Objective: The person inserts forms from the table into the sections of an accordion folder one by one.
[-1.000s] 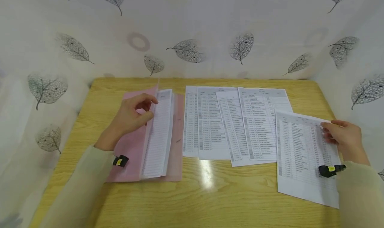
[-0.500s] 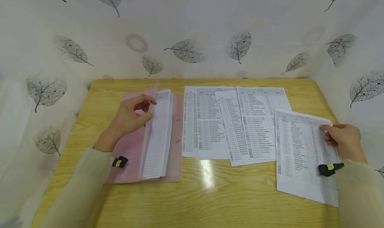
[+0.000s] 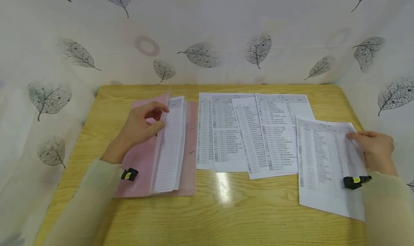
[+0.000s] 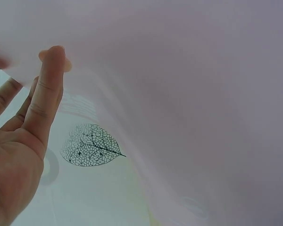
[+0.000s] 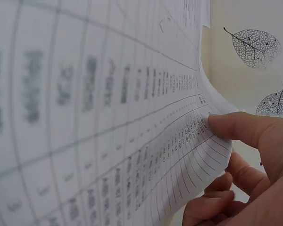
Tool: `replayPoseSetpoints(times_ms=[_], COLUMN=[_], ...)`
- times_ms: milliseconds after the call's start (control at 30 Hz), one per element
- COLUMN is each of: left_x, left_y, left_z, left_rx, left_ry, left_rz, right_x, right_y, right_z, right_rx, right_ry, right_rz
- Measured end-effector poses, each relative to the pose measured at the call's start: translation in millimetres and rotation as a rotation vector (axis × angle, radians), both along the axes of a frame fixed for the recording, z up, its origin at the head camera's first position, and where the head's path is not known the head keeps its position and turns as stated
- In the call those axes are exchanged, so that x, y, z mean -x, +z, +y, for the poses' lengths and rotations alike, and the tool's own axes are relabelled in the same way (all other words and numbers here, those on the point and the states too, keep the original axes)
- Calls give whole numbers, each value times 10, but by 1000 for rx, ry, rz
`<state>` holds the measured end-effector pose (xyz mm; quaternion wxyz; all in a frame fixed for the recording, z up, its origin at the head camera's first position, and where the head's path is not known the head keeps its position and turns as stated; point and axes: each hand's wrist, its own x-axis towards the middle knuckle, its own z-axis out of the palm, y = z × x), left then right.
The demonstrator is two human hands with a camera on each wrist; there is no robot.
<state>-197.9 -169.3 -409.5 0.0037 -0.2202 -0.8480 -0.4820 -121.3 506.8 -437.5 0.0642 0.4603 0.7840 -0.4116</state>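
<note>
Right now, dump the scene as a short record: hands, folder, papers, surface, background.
left_hand: left hand holds the raised cover by its edge
right_hand: right hand pinches the upper right edge of a printed sheet, thumb in front
folder: pink folder, partly open, white pages inside
other_sheets: four loose sheets, overlapping in a row between folder and held sheet
print: tables; wording not legible
surface: wood-grain table
background: leaf-patterned backdrop
</note>
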Motion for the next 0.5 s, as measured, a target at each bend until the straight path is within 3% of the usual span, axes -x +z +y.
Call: replayPoseSetpoints(times_ms=[100,233,367,500], left_x=[-9,-17,-12,0], left_y=[11,14,7,-2], left_z=[-4,-12,-12,-2], left_rx=[0,3,5,-2], left_ry=[4,7,0,-11], left_rz=[-5,2,19,26], right_x=[49,95,121,167], right_y=[19,65,114,126], right_z=[-38,-84,-134,-195], right_rx=[-16,39,58,162], right_ry=[7,20,83,103], right_rz=[27,62,77,165])
